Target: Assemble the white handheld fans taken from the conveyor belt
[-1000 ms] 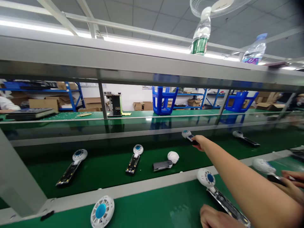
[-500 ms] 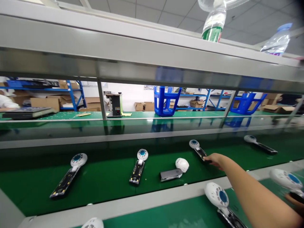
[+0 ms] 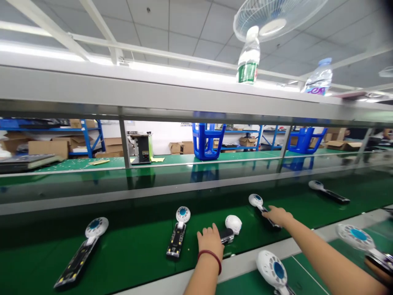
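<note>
Left hand covers the closed fan; right hand, at three o'clock, pins the open fan. Both look light, rigid; handles suit holding.

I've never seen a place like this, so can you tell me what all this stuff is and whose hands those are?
This picture comes from a camera worn on a person's head, so you look down at that person's own two arms. In front is a long green belt with small handheld fans lying on it, each with a round white head and a long handle. Some handles are open, so you can see the parts inside, like on the open fan. The left hand, with a red band on its wrist, rests on the closed fan. The right hand reaches farther and touches the handle of another fan. Two water bottles stand on the shelf above, and blue stools sit upside down behind.
</note>
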A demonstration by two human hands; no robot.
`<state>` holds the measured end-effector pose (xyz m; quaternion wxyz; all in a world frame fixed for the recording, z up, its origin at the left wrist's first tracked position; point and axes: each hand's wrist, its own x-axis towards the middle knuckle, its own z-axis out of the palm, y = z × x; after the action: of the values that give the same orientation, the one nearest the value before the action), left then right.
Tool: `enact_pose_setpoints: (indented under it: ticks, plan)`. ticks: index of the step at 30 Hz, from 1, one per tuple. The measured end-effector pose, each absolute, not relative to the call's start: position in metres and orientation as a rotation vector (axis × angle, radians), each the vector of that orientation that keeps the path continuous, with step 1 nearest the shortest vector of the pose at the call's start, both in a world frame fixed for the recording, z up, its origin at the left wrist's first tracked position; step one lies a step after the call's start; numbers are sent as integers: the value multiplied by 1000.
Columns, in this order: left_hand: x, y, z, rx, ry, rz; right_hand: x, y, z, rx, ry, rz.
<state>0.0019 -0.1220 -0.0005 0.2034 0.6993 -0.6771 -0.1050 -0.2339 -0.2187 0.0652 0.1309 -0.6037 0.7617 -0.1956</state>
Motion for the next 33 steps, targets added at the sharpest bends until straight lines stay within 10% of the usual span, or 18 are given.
enact_pose_setpoints:
  ticks: [11, 33]
  plan:
    - [-4, 0, 10, 1328, -762, -1330, -168, -6, 21, -2389, 1151, -160]
    - [-21, 48, -47, 1321, -562, -1270, -177, 2, -24, -2292, 1169, -126]
